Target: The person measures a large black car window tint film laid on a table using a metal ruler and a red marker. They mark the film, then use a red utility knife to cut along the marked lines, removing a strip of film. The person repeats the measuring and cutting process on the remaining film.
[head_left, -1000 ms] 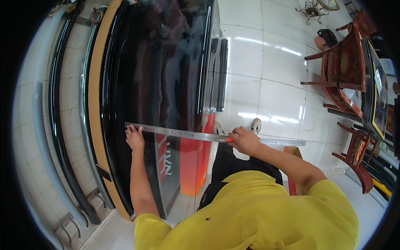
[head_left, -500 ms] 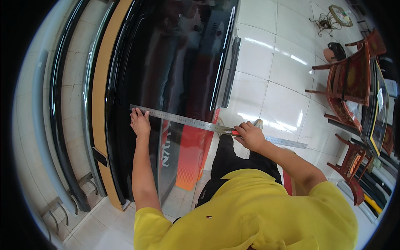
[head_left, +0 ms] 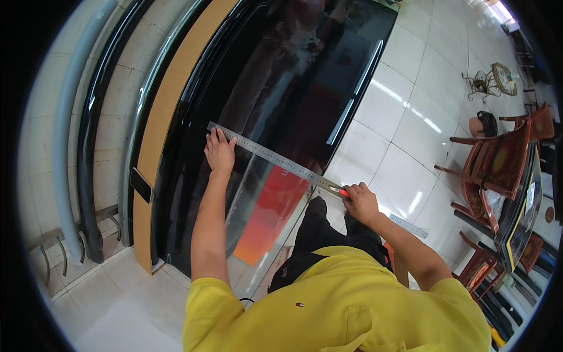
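A long metal ruler (head_left: pixel 275 158) lies slantwise across a glossy black sheet (head_left: pixel 258 76), its right part reaching past the sheet's edge. Near the ruler's far left end, my left hand (head_left: pixel 220 154) presses down with its fingers spread. A red-handled utility knife (head_left: pixel 341 192) is in my right hand (head_left: pixel 360 203), close to the ruler just beyond the sheet's right edge. The knife's tip is too small to make out clearly. Below the ruler, a red and orange printed panel (head_left: pixel 275 205) shows through a see-through surface.
A tan board (head_left: pixel 159 129) runs along the sheet's left side, with a dark phone (head_left: pixel 141 185) against it. Long grey and black rolls (head_left: pixel 99 117) stand farther left on hooks. Wooden chairs (head_left: pixel 498 158) and a small ornate table (head_left: pixel 503 79) are at right on white floor tiles (head_left: pixel 399 117).
The whole view has turned and shifted, so the sheet, ruler and chairs sit differently in it. My left hand stays on the ruler, and my right hand still holds the knife beside it.
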A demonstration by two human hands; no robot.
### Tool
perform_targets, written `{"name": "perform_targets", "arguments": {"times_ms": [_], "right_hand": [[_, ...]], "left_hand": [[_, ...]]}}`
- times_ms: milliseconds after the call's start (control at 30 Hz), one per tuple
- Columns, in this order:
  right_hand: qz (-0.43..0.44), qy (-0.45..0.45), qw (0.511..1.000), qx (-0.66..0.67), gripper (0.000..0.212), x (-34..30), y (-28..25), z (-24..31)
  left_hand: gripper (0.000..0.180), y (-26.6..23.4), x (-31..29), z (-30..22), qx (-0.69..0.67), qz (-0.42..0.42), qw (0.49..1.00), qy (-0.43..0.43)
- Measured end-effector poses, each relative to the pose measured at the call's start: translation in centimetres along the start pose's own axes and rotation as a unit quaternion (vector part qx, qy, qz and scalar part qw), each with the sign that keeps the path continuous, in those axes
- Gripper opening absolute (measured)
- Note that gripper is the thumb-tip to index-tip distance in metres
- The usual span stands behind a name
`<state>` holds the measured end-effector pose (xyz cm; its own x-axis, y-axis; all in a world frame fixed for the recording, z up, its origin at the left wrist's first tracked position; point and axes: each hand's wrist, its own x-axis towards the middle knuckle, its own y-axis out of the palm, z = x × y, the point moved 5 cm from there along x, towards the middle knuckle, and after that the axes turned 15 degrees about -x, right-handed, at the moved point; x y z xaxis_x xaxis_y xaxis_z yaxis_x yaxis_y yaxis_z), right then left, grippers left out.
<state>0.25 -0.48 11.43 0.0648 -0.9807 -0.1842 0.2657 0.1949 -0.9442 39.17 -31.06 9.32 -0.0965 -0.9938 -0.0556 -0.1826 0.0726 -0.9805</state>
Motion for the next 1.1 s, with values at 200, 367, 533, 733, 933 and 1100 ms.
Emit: {"name": "perform_targets", "arguments": {"times_ms": [200, 367, 533, 733, 933, 1100], "right_hand": [[-0.023, -0.005, 0.996, 0.085, 0.036, -2.4, -0.2, -2.2], [0.046, 0.033, 0.994, 0.090, 0.041, -10.5, -0.1, -6.5], [0.102, 0.142, 0.981, 0.080, 0.039, -17.7, 1.5, -10.6], [0.107, 0.142, 0.981, 0.081, 0.037, -18.3, 2.7, -12.2], [0.070, 0.055, 0.993, 0.084, 0.036, -16.6, 1.9, -13.4], [0.076, 0.007, 0.992, 0.097, 0.037, -15.6, 2.1, -14.8]], "left_hand": [[0.068, -2.7, -3.2, -0.9, -0.120, -0.084, 0.988, 0.053], [0.067, -3.2, -12.7, -5.7, -0.203, -0.131, 0.965, 0.103], [0.067, 0.6, -16.5, -11.3, -0.264, -0.085, 0.955, 0.102], [0.066, 2.9, -16.5, -13.6, -0.177, -0.102, 0.974, 0.101], [0.066, 4.2, -16.6, -14.1, -0.128, -0.093, 0.986, 0.047], [0.066, 5.2, -16.5, -14.4, -0.097, -0.078, 0.992, 0.028]]}}
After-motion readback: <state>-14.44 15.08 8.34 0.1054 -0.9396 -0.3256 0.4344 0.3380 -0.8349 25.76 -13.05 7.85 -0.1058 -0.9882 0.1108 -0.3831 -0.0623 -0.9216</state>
